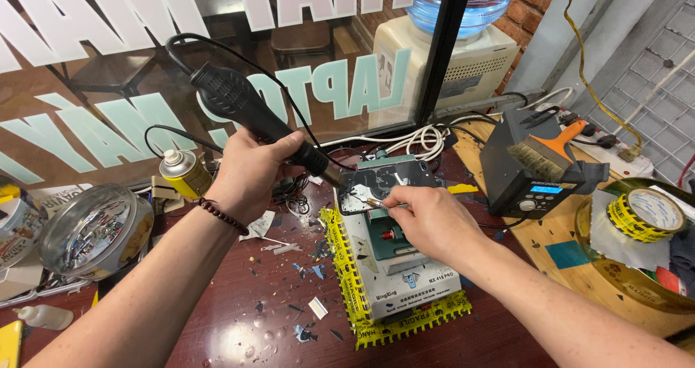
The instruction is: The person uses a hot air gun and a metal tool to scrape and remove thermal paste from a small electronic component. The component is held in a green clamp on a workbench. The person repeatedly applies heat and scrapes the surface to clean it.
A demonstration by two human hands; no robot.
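My left hand (250, 176) grips the black hot air gun (250, 111), nozzle aimed at the phone back (384, 183) on the grey heating stand (398, 266), while my right hand (431, 219) fingers pinch tweezers (376, 203) against it.

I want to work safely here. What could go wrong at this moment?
The hot air gun in the left hand blows close to the right hand, so the fingers may burn. The spray can stands near the heat. The gun's cord could catch on things.
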